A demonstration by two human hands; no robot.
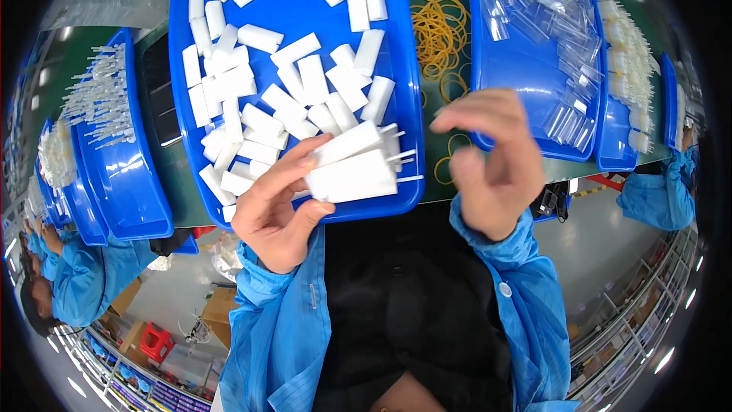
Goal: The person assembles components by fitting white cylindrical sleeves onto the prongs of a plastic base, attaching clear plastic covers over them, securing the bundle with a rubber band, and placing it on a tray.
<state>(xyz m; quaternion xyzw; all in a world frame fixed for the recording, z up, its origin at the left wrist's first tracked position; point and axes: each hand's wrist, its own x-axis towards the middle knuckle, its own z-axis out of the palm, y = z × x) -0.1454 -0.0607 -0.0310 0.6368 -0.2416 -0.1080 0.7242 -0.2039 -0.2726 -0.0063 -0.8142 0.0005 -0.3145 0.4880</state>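
My left hand [278, 210] grips a small bundle of white rectangular blocks [354, 176], fingers above and thumb below. Thin pale prongs stick out of the bundle's right end. Below it is a blue tray [412, 107] strewn with many similar white blocks [313, 78]. To the right, my right hand [494, 164] hovers apart from the bundle. Its thumb and forefinger are curved with a gap between them, and nothing shows in it. The other fingers are partly hidden and slightly blurred.
Yellow rubber bands [441, 30] lie heaped on the green table beside the tray. A second blue tray [507, 111] holds clear plastic pieces [576, 88]. Far left, another blue tray [137, 191] carries thin white sticks [103, 99]. Co-workers in blue sleeves [656, 194] sit at both sides.
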